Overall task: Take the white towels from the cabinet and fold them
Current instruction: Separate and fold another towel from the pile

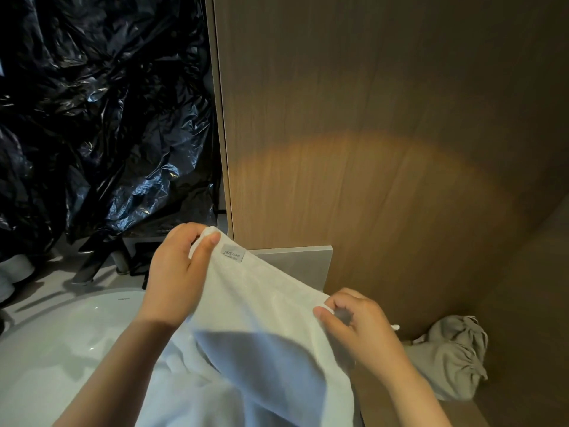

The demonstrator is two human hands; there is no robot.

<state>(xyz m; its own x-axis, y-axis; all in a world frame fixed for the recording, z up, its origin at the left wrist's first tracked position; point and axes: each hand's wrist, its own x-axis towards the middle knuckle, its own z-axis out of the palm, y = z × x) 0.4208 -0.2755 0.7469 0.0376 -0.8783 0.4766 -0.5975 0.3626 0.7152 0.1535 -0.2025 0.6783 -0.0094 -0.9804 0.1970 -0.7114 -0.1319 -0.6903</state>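
stage: we are judging one white towel (261,318) out, folding barely begun | hands: our left hand (175,275) and right hand (357,325) are pinching its top edge, stretched between them | left: folds, any other towels

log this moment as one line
left hand pinches white towel corner | right hand pinches top edge | towel hangs spread between hands

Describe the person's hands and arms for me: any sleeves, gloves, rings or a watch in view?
Both are bare. The left hand and right hand wear no gloves, and no ring shows on the fingers in view. The left forearm and right forearm run to the bottom edge with no sleeve, watch or band on them.
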